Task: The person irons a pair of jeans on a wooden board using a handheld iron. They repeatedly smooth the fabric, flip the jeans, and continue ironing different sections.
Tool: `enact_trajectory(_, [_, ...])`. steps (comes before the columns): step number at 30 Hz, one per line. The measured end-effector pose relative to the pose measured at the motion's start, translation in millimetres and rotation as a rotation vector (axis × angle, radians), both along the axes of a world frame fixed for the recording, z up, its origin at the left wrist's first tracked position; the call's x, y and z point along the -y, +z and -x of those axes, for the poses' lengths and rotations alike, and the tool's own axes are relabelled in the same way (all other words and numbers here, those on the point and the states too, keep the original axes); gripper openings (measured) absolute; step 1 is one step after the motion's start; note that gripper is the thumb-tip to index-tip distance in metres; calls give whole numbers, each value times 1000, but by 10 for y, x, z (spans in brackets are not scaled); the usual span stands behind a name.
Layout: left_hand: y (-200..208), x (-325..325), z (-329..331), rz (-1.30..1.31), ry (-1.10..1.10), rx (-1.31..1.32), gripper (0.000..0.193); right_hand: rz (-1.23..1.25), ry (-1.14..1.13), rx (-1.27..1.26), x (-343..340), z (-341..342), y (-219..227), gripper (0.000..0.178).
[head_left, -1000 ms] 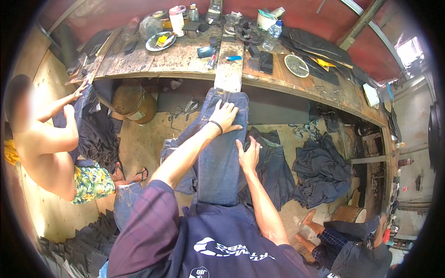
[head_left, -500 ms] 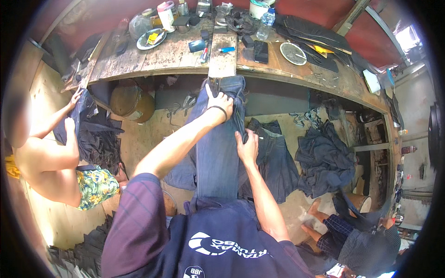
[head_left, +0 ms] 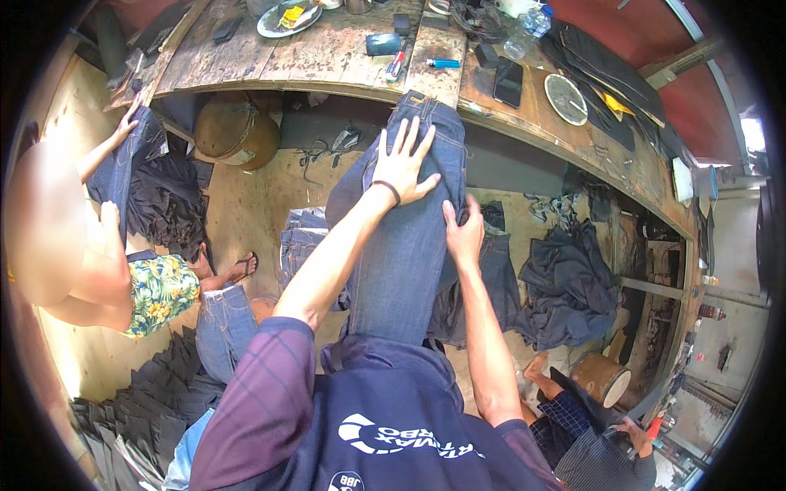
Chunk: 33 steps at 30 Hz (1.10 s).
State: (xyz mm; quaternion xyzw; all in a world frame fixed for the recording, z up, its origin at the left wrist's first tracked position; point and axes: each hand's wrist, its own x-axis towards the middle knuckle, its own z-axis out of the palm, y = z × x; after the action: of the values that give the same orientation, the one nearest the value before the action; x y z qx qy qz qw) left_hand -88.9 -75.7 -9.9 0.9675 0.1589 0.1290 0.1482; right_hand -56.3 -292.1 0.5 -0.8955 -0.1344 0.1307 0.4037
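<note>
A pair of blue jeans stretches lengthwise from my body toward the workbench, its waistband end resting at the bench edge. My left hand lies flat on the upper part of the denim with its fingers spread; a dark band circles that wrist. At the right edge of the jeans is my right hand, thumb and forefinger apart, the thumb touching or very near the cloth. Its other fingers are partly hidden. Neither hand shows a firm grip.
A worn wooden workbench holds a plate, a blue lighter, a phone and a round lid. Dark denim piles lie on the floor. One person handles jeans at left; another sits lower right.
My left hand has gone from curled fingers near the waistband to flat and spread. My right hand's finger and thumb have parted. The upper denim looks smoother and wider. The view has shifted.
</note>
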Motion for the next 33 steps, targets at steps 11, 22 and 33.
enact_trajectory(11, [33,-541,-591,-44,-192,18,80,-151,1226,287,-46,734,317,86])
enact_trajectory(22, [-77,-701,-840,-210,-188,124,70,-259,1209,9,-827,-501,-256,80])
enact_trajectory(33, [-25,-819,-1038,-179,-273,-66,84,-311,1402,-144,-424,96,205,64])
